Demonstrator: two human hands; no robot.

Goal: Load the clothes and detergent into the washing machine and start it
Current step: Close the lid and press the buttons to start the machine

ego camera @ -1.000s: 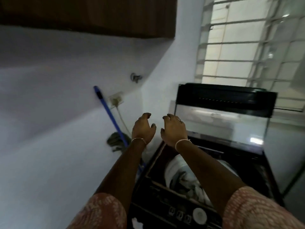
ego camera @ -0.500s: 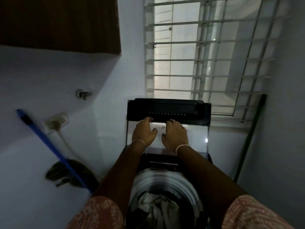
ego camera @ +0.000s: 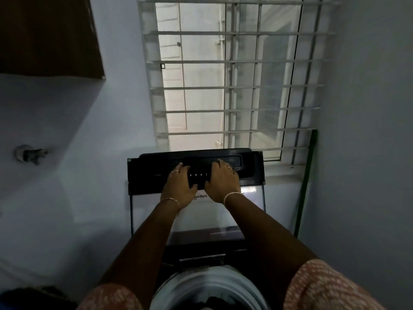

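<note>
Change: in half a second both hands slid up from the lid's point(ego camera: 145, 175) glass onto its black top band, and the blue mop handle and socket left the frame.
Left hand point(ego camera: 178, 186): fingers stretched almost straight, flat on the band, gripping nothing.
Right hand point(ego camera: 222, 184): the same, just beside my left, fingertips at the handle recess.
Lid: raised upright at centre frame, with the glass pane below the band.
Clothes point(ego camera: 214, 304): a dark bit in the drum point(ego camera: 194, 285), bottom edge, between my arms.
Room: pale walls point(ego camera: 67, 198); barred window point(ego camera: 234, 86) upper centre; brown cabinet point(ego camera: 44, 34) upper left; tap point(ego camera: 31, 154) at left; green pole point(ego camera: 306, 182) at right.
</note>
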